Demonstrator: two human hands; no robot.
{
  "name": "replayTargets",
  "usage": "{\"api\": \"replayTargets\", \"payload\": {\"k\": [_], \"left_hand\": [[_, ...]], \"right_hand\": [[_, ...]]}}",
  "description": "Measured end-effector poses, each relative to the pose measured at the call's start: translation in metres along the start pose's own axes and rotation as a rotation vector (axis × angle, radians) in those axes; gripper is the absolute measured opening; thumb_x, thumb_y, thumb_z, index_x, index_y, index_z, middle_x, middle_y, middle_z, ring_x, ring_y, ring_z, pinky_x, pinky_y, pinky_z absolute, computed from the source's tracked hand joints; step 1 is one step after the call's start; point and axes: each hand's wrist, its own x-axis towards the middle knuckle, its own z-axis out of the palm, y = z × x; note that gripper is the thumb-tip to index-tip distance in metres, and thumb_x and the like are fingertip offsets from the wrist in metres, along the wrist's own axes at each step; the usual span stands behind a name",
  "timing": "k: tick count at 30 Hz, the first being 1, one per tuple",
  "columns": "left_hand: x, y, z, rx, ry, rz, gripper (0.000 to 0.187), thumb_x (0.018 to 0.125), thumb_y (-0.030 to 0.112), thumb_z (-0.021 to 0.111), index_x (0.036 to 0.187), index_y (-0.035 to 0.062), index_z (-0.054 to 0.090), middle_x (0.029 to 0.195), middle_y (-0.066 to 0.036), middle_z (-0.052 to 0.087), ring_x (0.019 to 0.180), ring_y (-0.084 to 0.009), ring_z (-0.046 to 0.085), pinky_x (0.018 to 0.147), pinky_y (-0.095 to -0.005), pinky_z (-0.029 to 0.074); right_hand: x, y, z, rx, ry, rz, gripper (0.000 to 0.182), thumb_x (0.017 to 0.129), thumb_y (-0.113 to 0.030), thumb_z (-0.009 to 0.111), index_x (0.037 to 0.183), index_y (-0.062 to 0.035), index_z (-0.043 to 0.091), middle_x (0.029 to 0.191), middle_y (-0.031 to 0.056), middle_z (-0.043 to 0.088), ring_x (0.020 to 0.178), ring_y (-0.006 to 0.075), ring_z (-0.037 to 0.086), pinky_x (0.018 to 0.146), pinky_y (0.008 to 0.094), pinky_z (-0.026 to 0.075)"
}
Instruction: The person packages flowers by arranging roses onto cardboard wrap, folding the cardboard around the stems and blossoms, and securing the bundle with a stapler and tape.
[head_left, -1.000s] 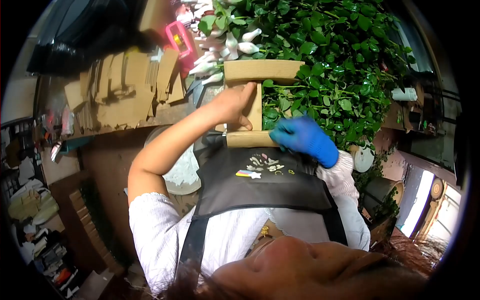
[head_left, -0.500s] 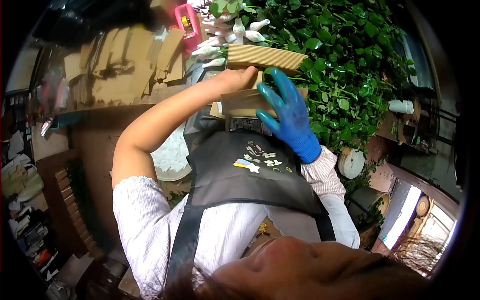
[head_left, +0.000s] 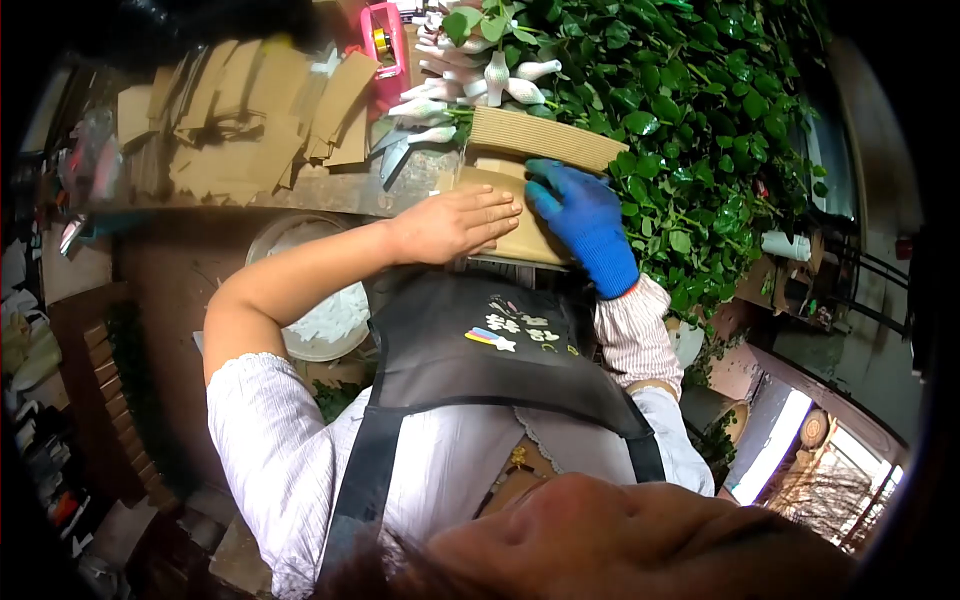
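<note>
My bare left hand (head_left: 455,222) lies flat, fingers together and stretched out, on a brown cardboard sheet (head_left: 530,238) in front of my apron. My right hand (head_left: 585,215), in a blue rubber-coated glove, rests at the sheet's right side with its fingers slightly bent and apart. Just beyond both hands stands a corrugated cardboard strip (head_left: 545,138), apparently part of the same wrap. What lies under the cardboard is hidden. Flower heads in white net sleeves (head_left: 497,78) sit behind the strip, and leafy green stems (head_left: 690,130) spread to the right.
Cut cardboard pieces (head_left: 215,150) are piled on the bench at left. A pink tape dispenser (head_left: 386,45) stands at the back, and a grey blade-like tool (head_left: 394,160) lies near the flower heads. Below the bench edge is a round tub (head_left: 330,325) with white scraps.
My left hand has come down from the strip and now lies flat on the cardboard. The near cardboard has been folded down flatter. My right hand has lowered onto it.
</note>
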Motion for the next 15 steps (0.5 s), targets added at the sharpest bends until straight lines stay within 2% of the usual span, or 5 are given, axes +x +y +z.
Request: {"api": "replayTargets", "payload": {"k": [3,6,10,12,15], "left_hand": [[0.002,0.000,0.011,-0.015,0.010,-0.079,0.042,0.093,0.023,0.066,0.131,0.0054,0.062,0.141,-0.010,0.058,0.133,-0.0264,0.053,0.112,-0.0439,0.041],[0.005,-0.001,0.017,-0.002,0.050,-0.098,0.040,0.093,0.023,0.066,0.128,0.0062,0.064,0.139,-0.009,0.060,0.131,-0.0254,0.055,0.110,-0.0427,0.043],[0.007,0.003,0.015,-0.037,0.071,-0.167,0.034,0.092,0.024,0.066,0.121,0.0073,0.068,0.125,-0.008,0.068,0.111,-0.0250,0.065,0.097,-0.0412,0.051],[0.004,0.005,0.017,-0.073,0.053,-0.193,0.031,0.091,0.025,0.066,0.116,0.0077,0.069,0.114,-0.007,0.071,0.100,-0.0250,0.068,0.089,-0.0405,0.053],[0.004,0.001,0.019,-0.074,0.080,-0.164,0.023,0.088,0.022,0.069,0.106,0.0087,0.071,0.094,-0.005,0.073,0.090,-0.0250,0.069,0.079,-0.0375,0.054]], "right_hand": [[0.018,-0.027,-0.043,0.086,0.141,-0.017,0.044,0.089,-0.040,0.071,0.125,-0.0145,0.067,0.112,0.0116,0.073,0.105,0.0261,0.069,0.097,0.0398,0.052],[0.060,0.006,-0.028,-0.293,0.292,-0.218,0.043,0.089,-0.033,0.073,0.127,-0.0134,0.066,0.115,0.0118,0.072,0.108,0.0263,0.068,0.097,0.0397,0.052],[0.032,0.005,-0.032,-0.142,-0.230,-0.356,0.044,0.082,-0.033,0.074,0.121,-0.0159,0.063,0.104,0.0053,0.069,0.097,0.0277,0.067,0.085,0.0415,0.053],[0.006,-0.003,-0.010,-0.430,-0.162,-0.488,0.041,0.084,-0.021,0.070,0.123,-0.0203,0.063,0.097,0.0069,0.071,0.086,0.0284,0.068,0.074,0.0400,0.054],[-0.011,-0.021,0.006,-0.620,-0.175,-0.344,0.037,0.085,-0.017,0.067,0.121,-0.0237,0.064,0.097,0.0051,0.071,0.082,0.0266,0.067,0.067,0.0404,0.053]]}}
